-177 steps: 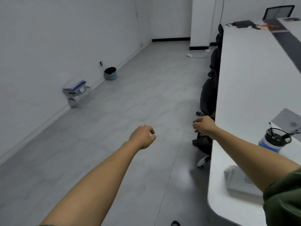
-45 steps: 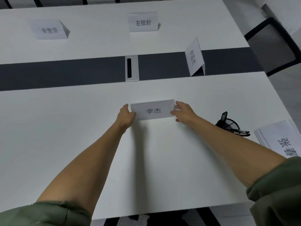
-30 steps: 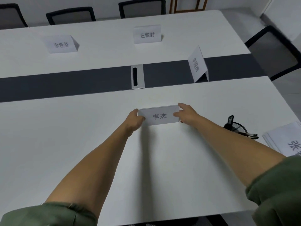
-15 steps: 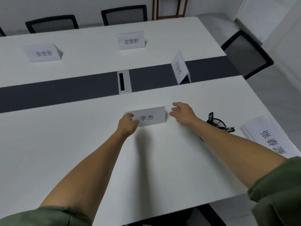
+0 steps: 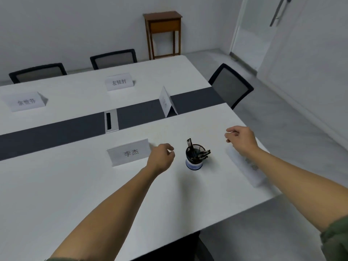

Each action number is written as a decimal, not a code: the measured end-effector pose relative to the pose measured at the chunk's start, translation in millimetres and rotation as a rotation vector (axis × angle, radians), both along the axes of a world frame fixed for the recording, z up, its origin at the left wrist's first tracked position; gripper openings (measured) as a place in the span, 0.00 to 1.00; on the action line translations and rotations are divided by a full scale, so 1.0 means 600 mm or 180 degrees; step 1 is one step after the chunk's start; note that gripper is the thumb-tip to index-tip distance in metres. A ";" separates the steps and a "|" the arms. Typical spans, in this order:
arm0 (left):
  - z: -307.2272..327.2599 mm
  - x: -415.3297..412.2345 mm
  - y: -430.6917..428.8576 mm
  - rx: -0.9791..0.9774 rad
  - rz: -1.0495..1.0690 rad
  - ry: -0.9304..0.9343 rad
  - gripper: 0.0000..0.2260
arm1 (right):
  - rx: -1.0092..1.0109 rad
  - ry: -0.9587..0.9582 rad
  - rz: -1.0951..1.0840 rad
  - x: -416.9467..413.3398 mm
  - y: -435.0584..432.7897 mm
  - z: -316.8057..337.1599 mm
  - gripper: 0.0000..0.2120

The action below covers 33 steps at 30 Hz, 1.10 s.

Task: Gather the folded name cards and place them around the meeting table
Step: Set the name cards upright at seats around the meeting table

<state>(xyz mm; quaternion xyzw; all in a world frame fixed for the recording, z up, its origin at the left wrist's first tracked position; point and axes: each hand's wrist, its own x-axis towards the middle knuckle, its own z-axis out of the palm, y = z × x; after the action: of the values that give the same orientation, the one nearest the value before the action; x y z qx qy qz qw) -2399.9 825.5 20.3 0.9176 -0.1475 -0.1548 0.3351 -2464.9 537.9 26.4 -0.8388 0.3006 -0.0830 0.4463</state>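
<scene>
On table [image 5: 75,185], name card [image 5: 130,152] stands beside left hand [image 5: 162,158].

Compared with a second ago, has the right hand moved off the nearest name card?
Yes. The right hand left the nearest name card and moved right, past the pen cup, to above the card stack.

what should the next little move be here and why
Probably lower the right hand onto the stack of name cards beneath it and pinch the top one. The 李杰 name card stands on its own on the meeting table, and the left hand beside it holds nothing, so that place looks done.
</scene>
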 end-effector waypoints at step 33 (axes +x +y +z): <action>-0.086 -0.110 -0.355 0.0408 0.0026 0.0795 0.12 | -0.0452 0.1444 0.0978 -0.059 -0.331 -0.039 0.13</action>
<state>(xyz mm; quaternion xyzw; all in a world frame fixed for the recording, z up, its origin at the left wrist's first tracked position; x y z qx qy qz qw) -2466.2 612.4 -31.3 0.9113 -0.0907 -0.2756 0.2922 -2500.0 339.3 2.8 -0.9008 0.2556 0.1545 0.3152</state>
